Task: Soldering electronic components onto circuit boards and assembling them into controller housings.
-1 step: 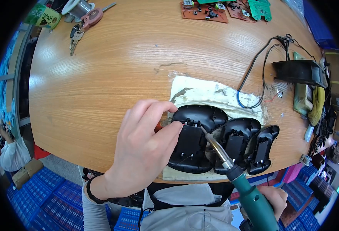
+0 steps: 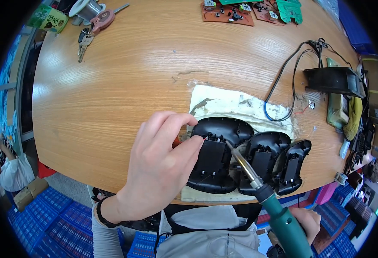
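Three black plastic shells lie side by side on a stained white cloth (image 2: 240, 101): a large shell (image 2: 227, 125), a middle shell (image 2: 272, 139) and a small shell (image 2: 300, 150). Each has a dark rectangular box in it. My left hand (image 2: 159, 163) is curled over the left edge of the large shell. A thin red wire (image 2: 205, 139) shows at its thumb tip, beside the box's upper metal contacts; the other fingers are partly hidden. My right hand (image 2: 307, 221) grips a soldering iron (image 2: 285, 219) with a green handle. Its tip is over the large shell, just right of those contacts.
A black stand (image 2: 333, 81) with a looped black cable is at the right. Circuit boards (image 2: 227, 16) lie at the far edge. Keys (image 2: 83, 45), a solder spool (image 2: 86, 9) and pink-handled scissors (image 2: 103, 20) lie far left. Blue trays (image 2: 60, 215) stand below the table.
The soldering iron has shifted slightly right and down, its tip a little farther from the contacts. My left hand and the shells stay put.
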Demonstrator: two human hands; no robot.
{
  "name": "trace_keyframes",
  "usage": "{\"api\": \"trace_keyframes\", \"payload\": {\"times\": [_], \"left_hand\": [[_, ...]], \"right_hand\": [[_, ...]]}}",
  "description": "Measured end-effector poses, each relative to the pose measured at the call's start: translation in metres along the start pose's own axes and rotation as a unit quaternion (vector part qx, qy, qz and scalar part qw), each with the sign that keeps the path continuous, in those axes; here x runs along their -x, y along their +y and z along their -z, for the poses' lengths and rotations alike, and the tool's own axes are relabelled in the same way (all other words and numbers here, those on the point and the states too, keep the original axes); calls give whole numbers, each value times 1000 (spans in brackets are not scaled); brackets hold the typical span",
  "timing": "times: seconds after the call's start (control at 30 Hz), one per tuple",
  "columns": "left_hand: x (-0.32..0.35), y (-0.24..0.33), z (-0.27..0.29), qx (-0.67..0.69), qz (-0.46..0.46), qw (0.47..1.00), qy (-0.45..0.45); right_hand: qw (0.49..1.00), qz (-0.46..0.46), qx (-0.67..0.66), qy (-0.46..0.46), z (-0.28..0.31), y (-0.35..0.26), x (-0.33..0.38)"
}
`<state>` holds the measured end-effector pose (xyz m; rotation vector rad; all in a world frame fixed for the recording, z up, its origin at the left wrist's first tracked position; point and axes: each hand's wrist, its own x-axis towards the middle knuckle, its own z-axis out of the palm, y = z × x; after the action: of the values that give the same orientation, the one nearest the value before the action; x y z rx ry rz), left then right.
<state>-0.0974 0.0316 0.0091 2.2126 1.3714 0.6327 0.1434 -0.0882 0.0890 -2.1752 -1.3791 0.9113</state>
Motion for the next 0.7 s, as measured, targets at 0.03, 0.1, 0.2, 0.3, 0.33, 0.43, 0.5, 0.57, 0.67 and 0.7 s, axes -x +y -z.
{"api": "trace_keyframes", "payload": {"times": [0.03,0.1,0.2,0.3,0.33,0.43,0.5,0.57,0.67,0.7], "left_hand": [[0,0,0,-1,2,1000,-2],[3,-3,1,-11,10,1000,-7],[5,-5,-1,-13,14,1000,-4],[2,-2,-1,-17,-8,1000,9],[3,-2,-1,-15,-2,1000,7],[2,1,-1,-19,2,1000,2],[2,2,-1,-28,3,1000,1],[4,1,3,-32,19,999,-15],[-5,8,11,-19,7,999,-35],[-9,7,11,-25,3,999,-37]], "right_hand": [[1000,1,-1,1,3,7,0],[964,204,162,44,3,25,-1],[991,87,65,-77,18,33,-2],[989,86,-122,1,11,46,4],[996,-12,-10,-84,19,55,11],[987,34,-29,-153,24,54,2],[998,54,-19,5,10,62,-3],[993,107,-15,-54,14,75,2],[979,167,-116,-17,6,106,18],[957,171,-227,61,-6,124,22]]}}
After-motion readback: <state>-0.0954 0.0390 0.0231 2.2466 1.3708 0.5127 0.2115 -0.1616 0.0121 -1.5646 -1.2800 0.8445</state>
